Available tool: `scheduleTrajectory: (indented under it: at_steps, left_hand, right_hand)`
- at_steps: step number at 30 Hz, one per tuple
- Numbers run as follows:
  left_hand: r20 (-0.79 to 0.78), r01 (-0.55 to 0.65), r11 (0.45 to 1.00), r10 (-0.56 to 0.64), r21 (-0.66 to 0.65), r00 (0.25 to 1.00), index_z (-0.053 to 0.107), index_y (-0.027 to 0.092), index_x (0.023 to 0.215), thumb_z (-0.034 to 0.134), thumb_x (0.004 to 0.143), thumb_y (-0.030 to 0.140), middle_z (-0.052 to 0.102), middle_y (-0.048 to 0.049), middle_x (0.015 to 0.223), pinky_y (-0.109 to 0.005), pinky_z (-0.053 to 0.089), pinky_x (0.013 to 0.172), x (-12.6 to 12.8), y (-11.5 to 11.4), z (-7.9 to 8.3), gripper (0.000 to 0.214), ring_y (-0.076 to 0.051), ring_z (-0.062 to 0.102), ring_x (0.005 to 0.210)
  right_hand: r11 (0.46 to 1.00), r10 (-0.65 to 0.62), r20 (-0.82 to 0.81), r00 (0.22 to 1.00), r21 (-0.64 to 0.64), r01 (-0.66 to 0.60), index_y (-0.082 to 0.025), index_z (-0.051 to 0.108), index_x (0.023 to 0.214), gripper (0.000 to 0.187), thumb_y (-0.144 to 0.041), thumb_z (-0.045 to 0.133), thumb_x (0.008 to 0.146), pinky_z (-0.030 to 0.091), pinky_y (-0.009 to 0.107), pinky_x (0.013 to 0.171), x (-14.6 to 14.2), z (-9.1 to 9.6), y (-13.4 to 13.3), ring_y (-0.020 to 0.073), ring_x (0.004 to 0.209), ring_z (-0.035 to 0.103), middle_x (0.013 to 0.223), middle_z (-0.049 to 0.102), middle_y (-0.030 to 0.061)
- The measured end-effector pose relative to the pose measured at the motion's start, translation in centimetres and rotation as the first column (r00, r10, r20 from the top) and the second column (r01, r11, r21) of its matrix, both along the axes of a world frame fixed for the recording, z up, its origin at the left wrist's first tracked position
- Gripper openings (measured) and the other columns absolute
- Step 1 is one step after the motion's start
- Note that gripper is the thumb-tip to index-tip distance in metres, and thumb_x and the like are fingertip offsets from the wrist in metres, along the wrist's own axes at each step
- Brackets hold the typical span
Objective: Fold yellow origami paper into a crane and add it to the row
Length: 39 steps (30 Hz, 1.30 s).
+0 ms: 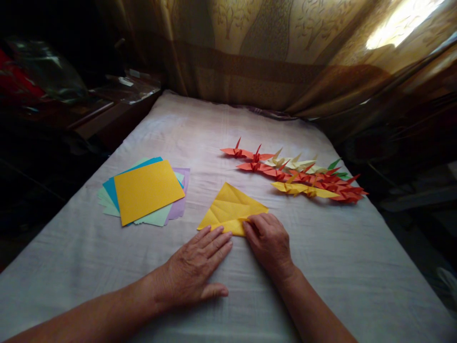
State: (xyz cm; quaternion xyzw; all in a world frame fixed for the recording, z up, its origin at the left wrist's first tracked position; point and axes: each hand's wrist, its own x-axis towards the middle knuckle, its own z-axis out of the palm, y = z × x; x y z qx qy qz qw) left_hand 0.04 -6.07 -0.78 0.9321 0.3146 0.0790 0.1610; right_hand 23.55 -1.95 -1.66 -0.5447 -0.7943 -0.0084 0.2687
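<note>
A yellow sheet of origami paper (232, 205) with crease lines lies on the cloth in front of me, one corner pointing away. My left hand (198, 262) rests flat, fingers stretched out, its fingertips on the paper's near left edge and the thumb apart on the cloth. At the near right edge, my right hand (269, 240) is closed, thumb and fingers pinching the paper there. The fingers partly hide that edge, so I cannot make out the exact fold beneath them.
To the left lies a fanned stack of paper squares (150, 193), yellow on top, with blue, green and purple below. Rows of folded paper cranes (303, 178) in red, cream, yellow and green stand at the right. A patterned curtain (250, 52) hangs behind the cloth-covered surface (200, 124).
</note>
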Motion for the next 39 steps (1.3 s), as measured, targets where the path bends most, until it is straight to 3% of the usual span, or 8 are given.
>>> scheduleTrajectory:
  at_steps: [11, 19, 31, 35, 39]
  left_hand:
    - [0.072, 0.003, 1.000, -0.001, -0.017, 0.997, 0.035, 0.016, 0.151, 0.049, 0.094, 0.061, 0.040, -0.0144, 0.155, -0.048, 0.025, 0.120, -0.2, 0.4, 0.3, 0.075, -0.030, 0.031, 0.146]
    - [0.077, -0.009, 1.000, 0.006, 0.027, 0.997, 0.033, 0.017, 0.152, 0.052, 0.093, 0.059, 0.038, -0.0133, 0.156, -0.048, 0.026, 0.120, -0.3, 0.2, -0.5, 0.075, -0.031, 0.031, 0.146]
    - [0.042, -0.010, 0.999, 0.009, 0.041, 0.999, 0.031, 0.019, 0.153, 0.053, 0.093, 0.058, 0.036, -0.0136, 0.157, -0.048, 0.029, 0.118, -0.2, 0.3, -0.4, 0.075, -0.031, 0.032, 0.145]
    - [0.056, -0.026, 0.999, 0.024, 0.034, 0.998, 0.032, 0.021, 0.153, 0.054, 0.091, 0.060, 0.034, -0.0136, 0.158, -0.048, 0.029, 0.118, -0.2, 0.2, -0.5, 0.076, -0.031, 0.033, 0.145]
    - [0.055, -0.026, 0.999, 0.024, 0.035, 0.998, 0.033, 0.021, 0.153, 0.053, 0.091, 0.060, 0.036, -0.0123, 0.157, -0.046, 0.028, 0.119, -0.2, 0.3, -0.2, 0.075, -0.030, 0.035, 0.144]
  right_hand:
    - [1.000, -0.003, 0.001, 1.000, 0.005, 0.003, -0.023, 0.060, 0.075, 0.022, -0.027, 0.053, 0.095, 0.038, 0.031, 0.071, -0.1, 0.0, 0.0, 0.0202, 0.073, 0.052, 0.072, 0.061, 0.0031]
    - [0.999, -0.037, -0.007, 0.999, 0.000, 0.037, -0.023, 0.059, 0.074, 0.021, -0.026, 0.054, 0.094, 0.038, 0.032, 0.073, 0.0, 0.0, 0.1, 0.0201, 0.075, 0.053, 0.073, 0.061, 0.0032]
    - [0.996, -0.072, 0.006, 0.997, -0.047, 0.072, -0.023, 0.057, 0.072, 0.020, -0.027, 0.057, 0.092, 0.037, 0.032, 0.071, -0.1, -0.1, 0.3, 0.0203, 0.075, 0.052, 0.072, 0.060, 0.0020]
    - [0.995, -0.097, -0.081, 0.992, -0.028, 0.095, -0.022, 0.061, 0.086, 0.009, -0.028, 0.056, 0.091, 0.041, 0.033, 0.075, -0.2, -0.5, 0.3, 0.0213, 0.079, 0.055, 0.079, 0.064, 0.0040]
    - [0.993, -0.116, -0.160, 0.980, -0.033, 0.112, -0.021, 0.060, 0.100, 0.014, -0.029, 0.056, 0.089, 0.044, 0.034, 0.078, -0.1, -0.7, 0.3, 0.0221, 0.082, 0.057, 0.087, 0.065, 0.0052]
